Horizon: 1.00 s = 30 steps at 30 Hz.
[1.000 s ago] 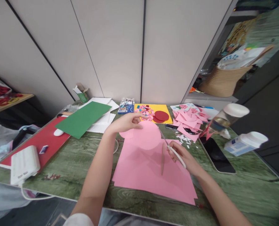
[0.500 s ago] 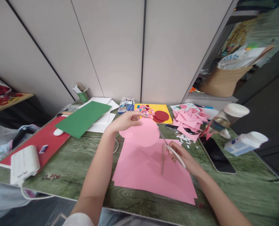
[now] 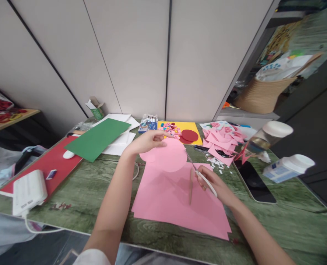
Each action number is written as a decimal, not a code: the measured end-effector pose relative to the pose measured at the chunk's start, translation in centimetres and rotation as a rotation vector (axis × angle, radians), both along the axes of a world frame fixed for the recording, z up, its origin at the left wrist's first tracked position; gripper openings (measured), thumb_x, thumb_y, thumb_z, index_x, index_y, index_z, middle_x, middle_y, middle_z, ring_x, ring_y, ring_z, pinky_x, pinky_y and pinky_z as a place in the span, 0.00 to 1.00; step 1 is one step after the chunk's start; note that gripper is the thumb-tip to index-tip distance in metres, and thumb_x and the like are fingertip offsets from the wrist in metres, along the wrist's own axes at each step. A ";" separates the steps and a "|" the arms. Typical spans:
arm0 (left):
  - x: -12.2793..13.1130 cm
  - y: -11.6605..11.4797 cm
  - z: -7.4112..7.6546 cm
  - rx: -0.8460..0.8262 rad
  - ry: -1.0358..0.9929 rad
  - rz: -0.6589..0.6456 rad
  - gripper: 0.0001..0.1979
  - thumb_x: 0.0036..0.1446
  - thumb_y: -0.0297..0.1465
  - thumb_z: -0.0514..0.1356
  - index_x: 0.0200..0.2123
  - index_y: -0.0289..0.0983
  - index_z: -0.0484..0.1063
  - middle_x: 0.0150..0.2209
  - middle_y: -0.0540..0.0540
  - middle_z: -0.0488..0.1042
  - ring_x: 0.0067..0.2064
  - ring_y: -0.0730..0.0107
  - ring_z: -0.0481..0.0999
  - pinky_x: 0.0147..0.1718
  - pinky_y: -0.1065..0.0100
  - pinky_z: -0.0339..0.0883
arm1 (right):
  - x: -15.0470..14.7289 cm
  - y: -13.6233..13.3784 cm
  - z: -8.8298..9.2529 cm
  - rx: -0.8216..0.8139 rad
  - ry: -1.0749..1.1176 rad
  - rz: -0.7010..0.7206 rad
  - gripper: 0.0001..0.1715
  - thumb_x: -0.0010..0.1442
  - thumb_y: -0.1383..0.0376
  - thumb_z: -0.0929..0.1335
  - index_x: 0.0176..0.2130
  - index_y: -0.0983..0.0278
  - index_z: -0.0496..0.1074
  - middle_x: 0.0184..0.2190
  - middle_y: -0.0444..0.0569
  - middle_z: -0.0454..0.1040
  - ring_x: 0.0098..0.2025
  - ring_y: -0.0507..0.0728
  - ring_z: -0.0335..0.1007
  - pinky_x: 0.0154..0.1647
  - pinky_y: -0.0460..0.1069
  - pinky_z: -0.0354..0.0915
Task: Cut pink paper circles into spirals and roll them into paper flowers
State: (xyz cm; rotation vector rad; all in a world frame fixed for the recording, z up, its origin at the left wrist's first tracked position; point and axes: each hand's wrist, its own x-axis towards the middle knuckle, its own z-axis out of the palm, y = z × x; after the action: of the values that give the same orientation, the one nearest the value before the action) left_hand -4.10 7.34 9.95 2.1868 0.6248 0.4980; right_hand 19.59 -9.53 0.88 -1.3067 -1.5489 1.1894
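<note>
- the green wood-patterned tabletop [image 3: 91,176] carries everything in reach of both hands.
- pink sheets [image 3: 163,198] lie in a slightly uneven stack in front of the person.
- a green sheet [image 3: 99,138] lies to the left, partly over white paper.
- a yellow sheet [image 3: 188,126] at the back bears dark red circles [image 3: 189,135].
- pointed pink pieces [image 3: 220,140] are heaped at the back right.
- the left hand [image 3: 145,142] pinches the pink circle [image 3: 173,158] at its upper left edge, over the far end of the stack.
- the right hand [image 3: 217,184] grips the white-handled scissors [image 3: 207,182], whose blade tips meet the circle's right edge; whether paper sits between the blades, i cannot tell.
- a thin brown stick [image 3: 191,187] lies on the stack, just beside the right hand.
- tiny white scraps [image 3: 215,162] are scattered near the heap.
</note>
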 end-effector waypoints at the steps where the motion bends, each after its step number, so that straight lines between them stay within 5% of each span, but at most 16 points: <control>1: 0.0 0.0 0.0 -0.001 -0.002 0.000 0.16 0.53 0.30 0.57 0.47 0.40 0.69 0.23 0.54 0.51 0.26 0.77 0.51 0.25 0.73 0.46 | 0.0 0.0 0.0 -0.003 0.003 0.000 0.13 0.62 0.56 0.60 0.31 0.62 0.59 0.23 0.39 0.57 0.24 0.49 0.53 0.27 0.47 0.52; 24: 0.6 0.4 -0.9 -0.035 0.020 -0.022 0.18 0.52 0.33 0.57 0.47 0.39 0.70 0.27 0.51 0.63 0.28 0.76 0.57 0.27 0.73 0.53 | -0.2 -0.1 0.0 -0.039 0.035 0.013 0.12 0.61 0.57 0.61 0.31 0.61 0.58 0.23 0.39 0.58 0.24 0.49 0.54 0.27 0.46 0.54; 30: 0.5 0.3 -0.7 -0.049 0.013 -0.023 0.17 0.52 0.32 0.57 0.47 0.42 0.70 0.24 0.54 0.55 0.27 0.77 0.54 0.27 0.74 0.50 | -0.3 -0.2 0.2 -0.054 0.008 -0.002 0.13 0.60 0.55 0.62 0.30 0.61 0.58 0.22 0.39 0.58 0.23 0.49 0.55 0.26 0.46 0.54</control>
State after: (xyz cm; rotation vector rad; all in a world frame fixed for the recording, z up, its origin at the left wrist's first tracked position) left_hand -3.60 7.68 9.29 2.1505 0.6123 0.4520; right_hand 19.32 -9.74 1.11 -1.3365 -1.5185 1.2416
